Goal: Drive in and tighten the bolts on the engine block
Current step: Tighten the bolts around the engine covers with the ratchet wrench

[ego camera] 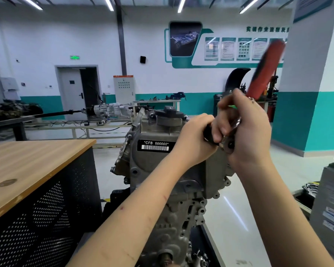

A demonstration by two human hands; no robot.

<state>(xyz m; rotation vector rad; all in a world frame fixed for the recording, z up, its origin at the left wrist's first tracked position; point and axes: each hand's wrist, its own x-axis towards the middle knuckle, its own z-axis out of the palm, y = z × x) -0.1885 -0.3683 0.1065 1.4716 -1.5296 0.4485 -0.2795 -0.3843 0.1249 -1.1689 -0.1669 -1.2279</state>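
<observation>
A grey engine block [154, 166] stands upright in the middle, with a black label reading CFB 666660 and a black filler cap [169, 112] on top. At its upper right corner my left hand [196, 139] grips a black socket or extension piece [208, 133]. My right hand [243, 128] holds the metal head end of a ratchet wrench against that same spot. The wrench's red and black handle [266, 68] sticks up to the right and is blurred. The bolt itself is hidden behind my hands.
A wooden-topped workbench [27, 170] with perforated black sides stands close on the left. A grey box [330, 209] sits at the right edge. A gearbox on a frame [108, 110] and other benches stand farther back.
</observation>
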